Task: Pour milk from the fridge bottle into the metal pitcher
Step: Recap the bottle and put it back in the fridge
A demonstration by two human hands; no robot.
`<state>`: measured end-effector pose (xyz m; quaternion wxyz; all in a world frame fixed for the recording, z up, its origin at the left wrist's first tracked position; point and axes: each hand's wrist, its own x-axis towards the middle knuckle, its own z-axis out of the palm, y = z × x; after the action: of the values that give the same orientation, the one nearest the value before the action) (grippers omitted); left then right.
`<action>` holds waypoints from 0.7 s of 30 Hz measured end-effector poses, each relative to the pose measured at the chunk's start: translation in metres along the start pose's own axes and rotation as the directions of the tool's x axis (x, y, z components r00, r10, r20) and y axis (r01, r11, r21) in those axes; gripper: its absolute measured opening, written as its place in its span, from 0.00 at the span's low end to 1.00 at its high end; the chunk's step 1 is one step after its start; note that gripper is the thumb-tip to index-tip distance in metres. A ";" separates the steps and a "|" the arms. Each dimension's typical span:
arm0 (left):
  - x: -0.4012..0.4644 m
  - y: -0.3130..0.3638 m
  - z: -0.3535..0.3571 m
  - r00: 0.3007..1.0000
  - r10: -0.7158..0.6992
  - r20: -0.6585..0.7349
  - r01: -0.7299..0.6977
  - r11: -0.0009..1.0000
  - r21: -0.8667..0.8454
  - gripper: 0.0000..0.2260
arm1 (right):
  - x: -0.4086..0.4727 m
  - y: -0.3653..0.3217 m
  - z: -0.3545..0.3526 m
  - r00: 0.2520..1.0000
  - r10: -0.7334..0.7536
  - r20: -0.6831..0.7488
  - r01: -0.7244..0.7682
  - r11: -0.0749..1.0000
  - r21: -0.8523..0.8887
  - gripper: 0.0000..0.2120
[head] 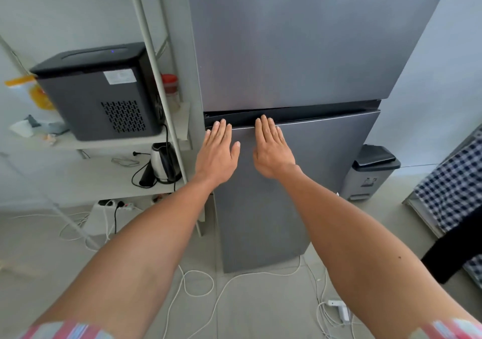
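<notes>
A tall grey two-door fridge (300, 52) stands straight ahead, both doors closed. My left hand (217, 153) and my right hand (271, 148) lie flat, side by side, against the top of the lower door (313, 177). Their fingertips reach the dark gap between the two doors. Both hands are empty, fingers straight and held close together. No milk bottle or metal pitcher is in view.
On the left a white shelf rack (156, 83) carries a black box-shaped appliance (99, 91), with an electric kettle (164, 162) one shelf lower. A small grey pedal bin (370, 171) stands right of the fridge. White cables (198, 284) and a power strip (122, 205) lie on the floor. Checked cloth (453, 182) hangs at far right.
</notes>
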<state>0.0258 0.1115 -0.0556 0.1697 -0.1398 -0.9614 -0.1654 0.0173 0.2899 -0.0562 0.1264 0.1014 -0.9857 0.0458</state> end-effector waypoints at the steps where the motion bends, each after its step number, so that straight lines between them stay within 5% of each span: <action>1: 0.004 -0.002 -0.001 1.000 -0.004 0.014 0.004 1.000 -0.009 0.27 | 0.003 -0.001 -0.001 1.000 0.002 0.017 -0.002 1.000 -0.002 0.35; 21: 0.027 -0.020 -0.002 0.999 0.012 0.042 -0.006 0.992 -0.128 0.25 | 0.021 -0.007 0.002 0.999 0.034 0.033 -0.036 0.997 0.068 0.39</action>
<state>-0.0047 0.0987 -0.0486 0.1404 -0.1582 -0.9516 -0.2228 -0.0016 0.2785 -0.0524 0.1064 0.0892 -0.9871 0.0800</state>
